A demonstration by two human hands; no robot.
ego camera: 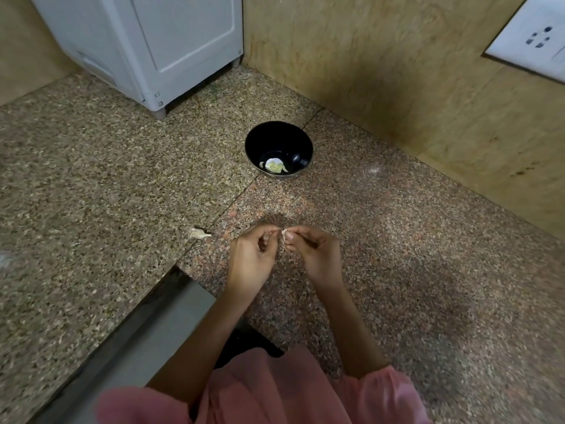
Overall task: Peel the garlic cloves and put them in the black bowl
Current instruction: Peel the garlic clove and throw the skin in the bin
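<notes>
Between the fingertips of both hands, above the front middle of the worktop, is 1 small garlic clove. It looks pale and papery, and the fingers hide most of it, so how much skin remains cannot be told. The left hand pinches it from one side with thumb and forefinger, the other fingers curled in. The right hand pinches it from the other side the same way.

Just left of the hands, 1 pale piece lies on the stone; whether it is a clove or loose skin is unclear. Further back, near the worktop's rear edge, the black bowl stands upright, well apart from the hands. At its bottom lie a few peeled cloves, yellowish white.

The worktop is speckled brown-grey granite with thin seams crossing it. A white appliance stands on short feet at the back left corner. Beige stone walls rise behind and to the right, with a white socket plate on the right one. Pink sleeves fill the bottom edge, beside a grey strip along the front left edge.
</notes>
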